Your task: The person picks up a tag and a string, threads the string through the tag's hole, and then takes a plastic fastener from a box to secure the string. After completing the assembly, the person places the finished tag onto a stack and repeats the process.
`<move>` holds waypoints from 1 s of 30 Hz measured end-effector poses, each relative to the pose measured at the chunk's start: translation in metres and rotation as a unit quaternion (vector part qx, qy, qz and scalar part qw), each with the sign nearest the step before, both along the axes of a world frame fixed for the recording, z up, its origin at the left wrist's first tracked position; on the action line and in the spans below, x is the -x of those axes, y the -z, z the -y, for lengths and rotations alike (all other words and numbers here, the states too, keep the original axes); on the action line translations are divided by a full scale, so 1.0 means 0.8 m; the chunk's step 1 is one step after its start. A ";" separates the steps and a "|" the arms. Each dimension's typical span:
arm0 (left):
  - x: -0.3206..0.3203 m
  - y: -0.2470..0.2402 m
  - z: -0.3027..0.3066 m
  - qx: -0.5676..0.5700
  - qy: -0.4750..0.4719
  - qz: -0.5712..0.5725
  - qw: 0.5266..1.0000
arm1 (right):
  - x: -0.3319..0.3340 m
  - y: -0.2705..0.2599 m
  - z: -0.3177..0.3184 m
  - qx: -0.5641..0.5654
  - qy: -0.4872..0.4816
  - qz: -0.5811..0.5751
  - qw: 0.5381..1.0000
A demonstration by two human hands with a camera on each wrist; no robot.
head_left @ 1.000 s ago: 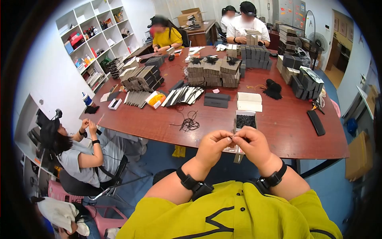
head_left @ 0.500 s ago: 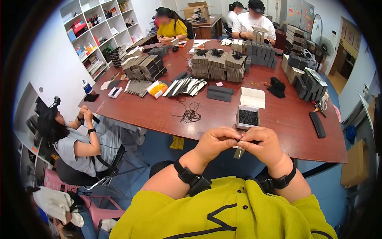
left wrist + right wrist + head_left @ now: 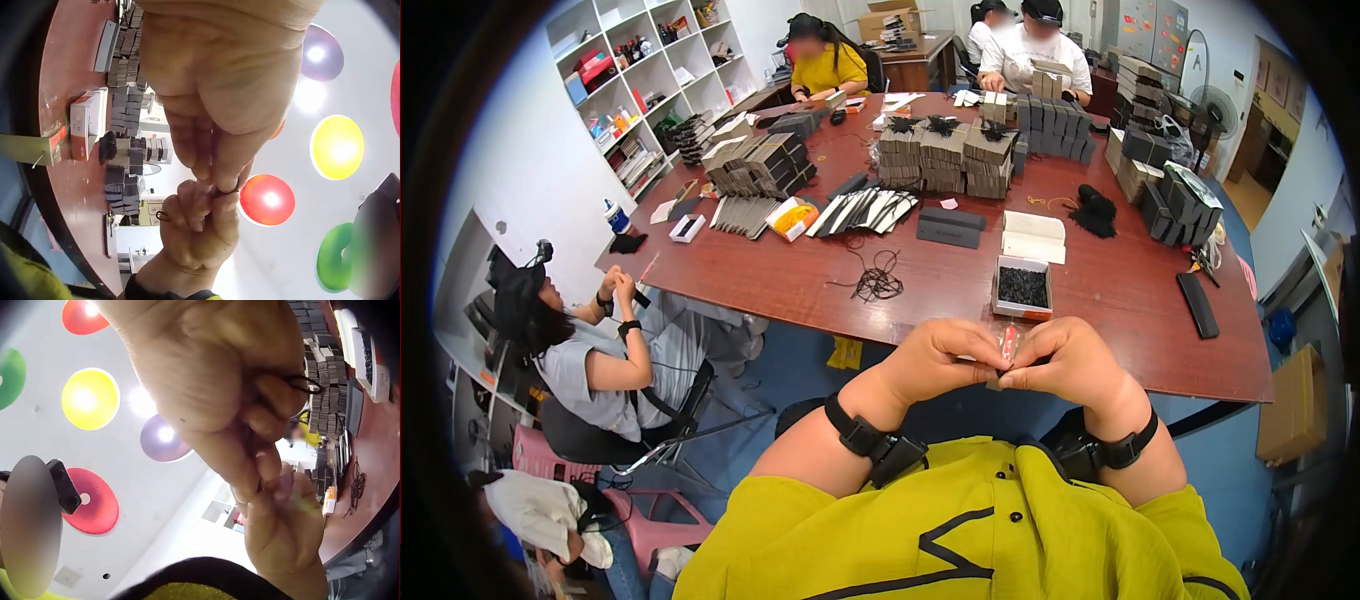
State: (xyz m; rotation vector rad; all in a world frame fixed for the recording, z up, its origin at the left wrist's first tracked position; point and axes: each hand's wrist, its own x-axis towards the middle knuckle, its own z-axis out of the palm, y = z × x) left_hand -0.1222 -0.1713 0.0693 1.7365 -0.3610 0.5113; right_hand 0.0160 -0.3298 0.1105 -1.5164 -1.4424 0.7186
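My left hand (image 3: 930,362) and right hand (image 3: 1078,368) meet fingertip to fingertip in front of the table edge. Between their thumbs and forefingers they pinch a thin black cord, mostly hidden by the fingers. A small loop of the black cord (image 3: 310,384) pokes out from the curled fingers of the right hand, and the left wrist view shows this loop too. Just beyond the hands, an open white box (image 3: 1023,310) holds many small black pieces (image 3: 1022,285). A red-and-white item (image 3: 1009,342) shows behind the fingertips.
On the table (image 3: 780,290) lie a tangle of black cord (image 3: 878,282), a dark grey flat case (image 3: 950,228), black-and-white strips (image 3: 865,215) and stacked grey boxes (image 3: 922,160). A long black case (image 3: 1197,305) lies at right. A person (image 3: 610,345) sits at left; others sit across.
Both hands have come slightly lower and nearer the body, still fingertip to fingertip. The red-and-white item shows more between them. The view has shifted a little.
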 end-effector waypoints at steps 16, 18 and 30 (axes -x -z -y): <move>-0.001 -0.003 0.009 -0.020 -0.036 -0.021 0.999 | 0.000 -0.005 0.002 0.049 0.043 -0.027 0.998; 0.000 -0.010 0.009 -0.076 -0.045 -0.023 0.996 | -0.003 -0.002 0.002 0.025 0.030 0.002 0.999; 0.007 -0.038 0.019 -0.197 -0.102 0.061 0.973 | -0.004 0.014 -0.002 -0.021 0.046 -0.131 0.990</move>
